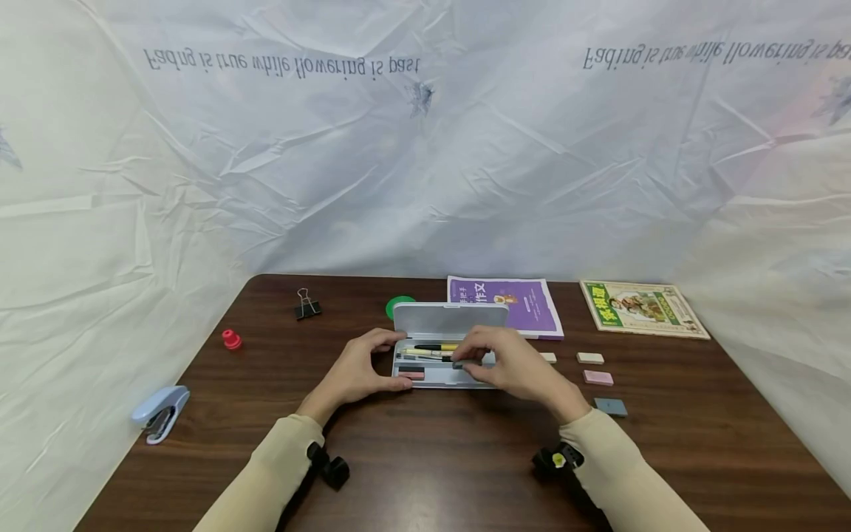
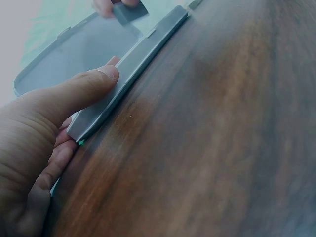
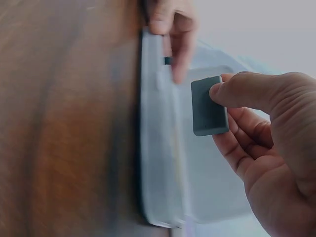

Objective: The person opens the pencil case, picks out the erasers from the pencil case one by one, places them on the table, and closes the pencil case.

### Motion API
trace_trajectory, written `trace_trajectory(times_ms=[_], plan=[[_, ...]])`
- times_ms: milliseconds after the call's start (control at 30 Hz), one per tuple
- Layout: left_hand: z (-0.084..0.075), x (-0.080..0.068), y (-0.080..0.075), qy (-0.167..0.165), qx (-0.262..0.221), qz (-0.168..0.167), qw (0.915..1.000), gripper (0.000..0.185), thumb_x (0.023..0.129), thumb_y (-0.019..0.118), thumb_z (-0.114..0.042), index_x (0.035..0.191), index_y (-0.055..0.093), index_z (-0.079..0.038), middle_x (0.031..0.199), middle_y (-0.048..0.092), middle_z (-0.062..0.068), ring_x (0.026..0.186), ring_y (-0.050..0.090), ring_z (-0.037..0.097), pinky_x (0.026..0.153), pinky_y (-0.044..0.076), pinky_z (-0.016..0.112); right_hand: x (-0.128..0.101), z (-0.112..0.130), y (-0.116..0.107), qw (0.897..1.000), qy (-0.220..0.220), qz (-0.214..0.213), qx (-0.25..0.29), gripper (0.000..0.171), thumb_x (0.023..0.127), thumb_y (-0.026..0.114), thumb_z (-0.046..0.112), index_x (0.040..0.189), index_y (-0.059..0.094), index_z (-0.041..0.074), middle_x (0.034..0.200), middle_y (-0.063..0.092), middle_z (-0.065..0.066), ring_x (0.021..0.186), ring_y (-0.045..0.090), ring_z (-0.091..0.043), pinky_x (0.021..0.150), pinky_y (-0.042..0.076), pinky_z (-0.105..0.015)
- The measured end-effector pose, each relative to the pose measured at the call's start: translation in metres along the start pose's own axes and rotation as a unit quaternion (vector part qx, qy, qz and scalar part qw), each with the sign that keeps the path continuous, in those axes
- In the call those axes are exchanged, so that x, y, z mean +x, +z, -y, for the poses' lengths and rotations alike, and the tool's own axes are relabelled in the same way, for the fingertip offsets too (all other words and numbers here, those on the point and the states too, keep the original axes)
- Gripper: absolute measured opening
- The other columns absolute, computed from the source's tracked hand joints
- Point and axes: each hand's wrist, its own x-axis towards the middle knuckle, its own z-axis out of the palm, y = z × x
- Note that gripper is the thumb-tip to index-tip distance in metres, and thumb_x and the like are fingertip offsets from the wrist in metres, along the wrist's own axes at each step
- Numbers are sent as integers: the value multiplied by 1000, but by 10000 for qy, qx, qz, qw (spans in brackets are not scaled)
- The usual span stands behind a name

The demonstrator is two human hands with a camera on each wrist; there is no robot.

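Note:
A pale grey pencil case (image 1: 448, 322) lies on the table with its lid raised at the back. My left hand (image 1: 355, 368) grips its left end, thumb on the front wall (image 2: 101, 106) and fingers round the side. Between thumb and fingers, my right hand (image 1: 515, 367) pinches a dark grey eraser (image 3: 208, 109) above the right part of the case. Inside lie a black-and-yellow pen (image 1: 432, 346) and other pens (image 1: 422, 354). Near the left front corner of the case sits a pink and black block (image 1: 411, 374). The right hand hides part of the interior.
Right of the case are white erasers (image 1: 590, 358), a pink eraser (image 1: 598, 377) and a blue-grey block (image 1: 610, 407). Behind stand a purple book (image 1: 538, 314), another book (image 1: 645, 307) and a green disc (image 1: 397, 305). A binder clip (image 1: 308, 309), red object (image 1: 231, 340) and stapler (image 1: 159, 414) lie left.

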Motion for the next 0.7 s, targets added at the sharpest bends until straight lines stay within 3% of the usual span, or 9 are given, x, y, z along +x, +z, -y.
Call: trace_trajectory(times_ms=[267, 367, 700], plan=[[2, 1, 2, 59, 35, -37, 10000, 83, 81, 103, -45, 152, 69, -20, 152, 66, -1, 138, 65, 22, 117, 55, 46, -18, 8, -37, 9987, -64, -481, -147, 30, 95, 84, -8, 114, 85, 15, 108, 76, 8, 94, 69, -9, 77, 65, -36], [1, 2, 2, 55, 22, -34, 10000, 83, 81, 103, -45, 153, 69, -20, 153, 66, 0, 138, 65, 22, 117, 56, 47, -29, 7, -50, 9966, -170, -708, -389, 33, 93, 85, -10, 112, 85, 16, 107, 77, 7, 95, 70, -9, 79, 66, -31], [3, 0, 2, 23, 45, -46, 10000, 83, 81, 102, -47, 153, 69, -22, 154, 65, -1, 137, 65, 22, 117, 56, 48, -86, -6, -84, 9843, 200, -1250, -1229, 46, 87, 89, -12, 110, 81, 27, 107, 72, 15, 90, 65, -6, 77, 57, -17]])
